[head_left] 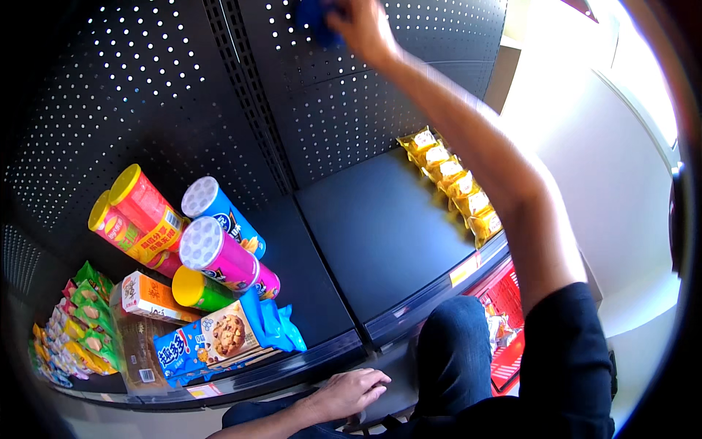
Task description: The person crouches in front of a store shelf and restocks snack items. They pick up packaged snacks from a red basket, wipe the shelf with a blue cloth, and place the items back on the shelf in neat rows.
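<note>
High up at the black perforated back panel (329, 110), my right hand (362, 29) is closed around a blue cloth (319, 20), pressed to or very near the panel; part of the cloth is cut off by the upper edge of the view. My right arm stretches up across the shelf's right side. Low in front of the shelf edge, my left hand (353, 393) rests by my leg with loosely extended fingers and nothing in it. Nearest to it on the shelf lie blue cookie packs (219, 336).
Tall snack canisters (219, 252) and a small orange-and-white box (157, 296) crowd the left shelf beside hanging-style snack bags (91, 314). A row of yellow-wrapped packs (450, 175) lines the right shelf. Below, a red basket (504, 293) holds packages near my knee (457, 344).
</note>
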`<state>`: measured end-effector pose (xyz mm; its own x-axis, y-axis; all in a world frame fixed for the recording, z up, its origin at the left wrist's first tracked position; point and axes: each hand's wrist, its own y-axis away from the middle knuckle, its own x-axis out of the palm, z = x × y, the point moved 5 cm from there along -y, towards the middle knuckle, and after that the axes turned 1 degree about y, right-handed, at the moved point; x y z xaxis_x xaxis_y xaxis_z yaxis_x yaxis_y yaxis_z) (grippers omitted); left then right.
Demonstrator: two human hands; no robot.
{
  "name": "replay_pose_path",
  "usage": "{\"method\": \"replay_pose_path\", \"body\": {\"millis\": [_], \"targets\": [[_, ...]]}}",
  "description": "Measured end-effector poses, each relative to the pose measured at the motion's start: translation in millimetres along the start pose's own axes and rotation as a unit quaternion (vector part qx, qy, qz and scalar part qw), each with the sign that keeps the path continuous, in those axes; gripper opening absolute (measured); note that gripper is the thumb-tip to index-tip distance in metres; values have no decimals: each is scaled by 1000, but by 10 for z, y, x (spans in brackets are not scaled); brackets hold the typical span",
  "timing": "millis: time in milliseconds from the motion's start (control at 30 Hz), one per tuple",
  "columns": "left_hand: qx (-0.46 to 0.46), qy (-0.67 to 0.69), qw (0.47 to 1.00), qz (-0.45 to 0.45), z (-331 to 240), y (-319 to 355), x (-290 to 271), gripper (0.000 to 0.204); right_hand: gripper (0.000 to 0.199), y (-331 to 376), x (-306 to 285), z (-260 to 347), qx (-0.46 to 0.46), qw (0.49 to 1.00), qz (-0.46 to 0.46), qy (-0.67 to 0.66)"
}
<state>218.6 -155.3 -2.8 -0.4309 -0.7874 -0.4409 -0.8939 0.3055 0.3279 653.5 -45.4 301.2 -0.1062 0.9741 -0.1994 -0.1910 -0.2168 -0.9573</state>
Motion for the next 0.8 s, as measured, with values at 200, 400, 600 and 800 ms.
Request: {"method": "replay_pose_path", "body": {"millis": [200,400,600,800], "targets": [[-2,-2,1000,-16,42,19,-21,26,27,-1035,-82,373,-115,981,-133,86],[1,-17,1000,9,49,40,37,30,32,1133,503,351,-38,994,76,72],[40,-60,997,-36,164,22,80,33,32,2664,755,114,24,953,276,122],[26,-62,997,-27,67,57,-15,29,30,1761,755,299,-8,965,248,80]]}}
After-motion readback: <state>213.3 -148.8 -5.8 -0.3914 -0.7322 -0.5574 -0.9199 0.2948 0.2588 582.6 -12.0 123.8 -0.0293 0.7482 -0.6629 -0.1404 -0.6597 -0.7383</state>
